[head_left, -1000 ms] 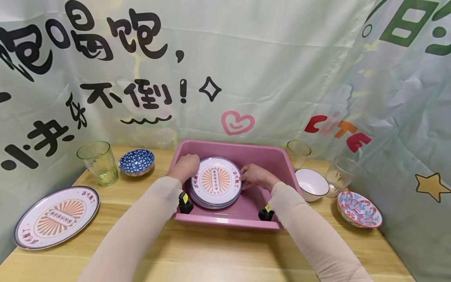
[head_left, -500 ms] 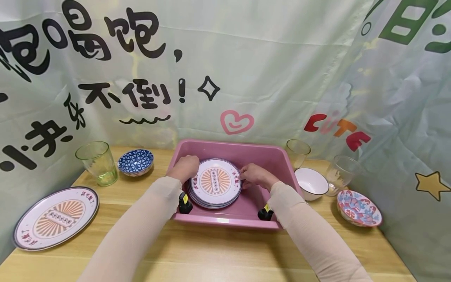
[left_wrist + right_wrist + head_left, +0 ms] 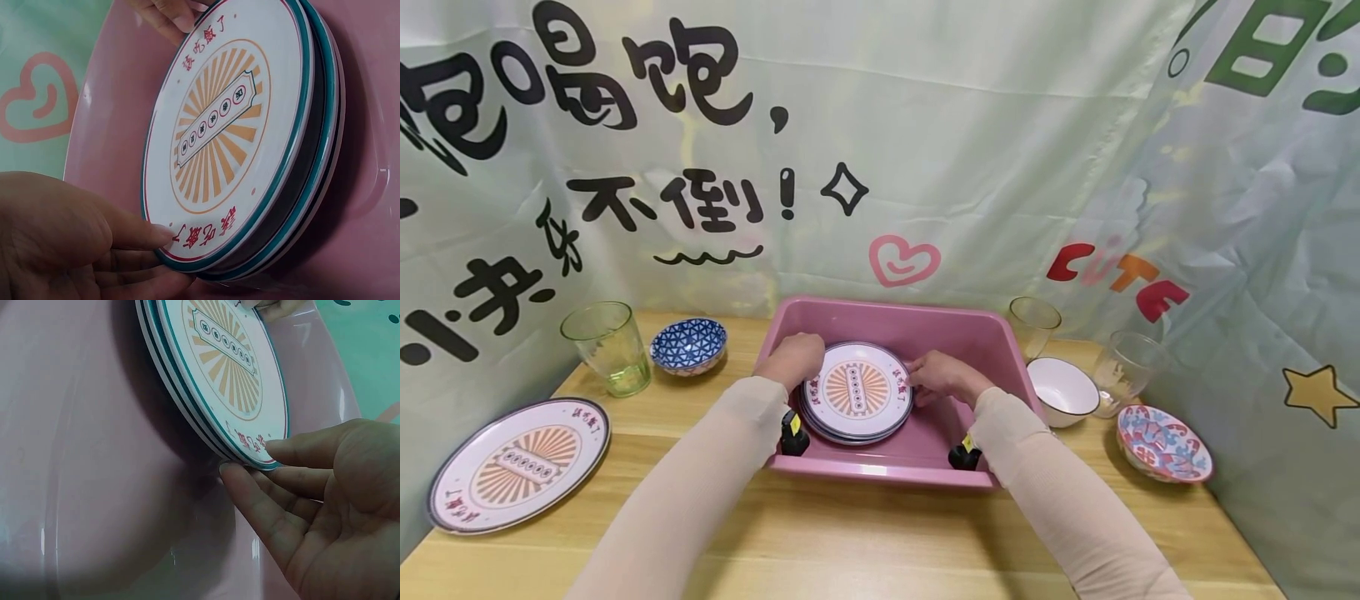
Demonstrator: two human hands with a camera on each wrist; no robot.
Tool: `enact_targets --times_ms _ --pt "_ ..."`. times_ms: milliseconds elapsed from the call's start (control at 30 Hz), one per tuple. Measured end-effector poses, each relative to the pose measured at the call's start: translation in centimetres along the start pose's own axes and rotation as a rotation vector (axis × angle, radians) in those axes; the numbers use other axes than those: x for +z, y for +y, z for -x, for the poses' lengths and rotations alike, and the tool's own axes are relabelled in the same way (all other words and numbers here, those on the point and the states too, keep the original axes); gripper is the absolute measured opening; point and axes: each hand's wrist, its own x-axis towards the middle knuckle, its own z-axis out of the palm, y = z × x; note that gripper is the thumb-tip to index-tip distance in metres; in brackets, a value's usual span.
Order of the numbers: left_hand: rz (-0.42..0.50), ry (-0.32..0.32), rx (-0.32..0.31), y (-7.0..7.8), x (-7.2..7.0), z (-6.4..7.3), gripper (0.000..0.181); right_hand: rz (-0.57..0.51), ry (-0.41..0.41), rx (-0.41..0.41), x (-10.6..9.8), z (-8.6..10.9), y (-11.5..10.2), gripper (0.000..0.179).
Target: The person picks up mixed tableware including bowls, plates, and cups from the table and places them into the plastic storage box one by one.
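A white plate (image 3: 857,390) with an orange sunburst and red characters tops a stack of several like plates in a pink basin (image 3: 895,471). My left hand (image 3: 793,360) pinches its left rim. In the left wrist view, the thumb (image 3: 140,234) lies on the rim with fingers beneath. The opposite rim is pinched by my right hand (image 3: 946,377). Seen from the right wrist, that thumb (image 3: 300,448) is on top and fingertips (image 3: 232,474) are at the edge below. A dark gap shows under the top plate's near side in the left wrist view.
On the wooden table, a large oval plate (image 3: 520,467), a green glass (image 3: 610,350) and a blue bowl (image 3: 689,346) stand left of the basin. To its right are a white bowl (image 3: 1063,390), a patterned bowl (image 3: 1163,443) and two clear glasses (image 3: 1126,375). A printed cloth (image 3: 970,150) hangs behind.
The top plate has come down slightly toward the stack, held by both hands. The hands have barely shifted, and the things on the table stay where they were.
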Motion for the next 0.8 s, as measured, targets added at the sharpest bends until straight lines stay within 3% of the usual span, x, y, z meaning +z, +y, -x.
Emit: enact_targets --times_ms 800 --pt "-0.060 -0.031 0.001 0.04 0.16 -0.57 0.017 0.072 -0.025 0.014 -0.04 0.05 0.00 0.035"
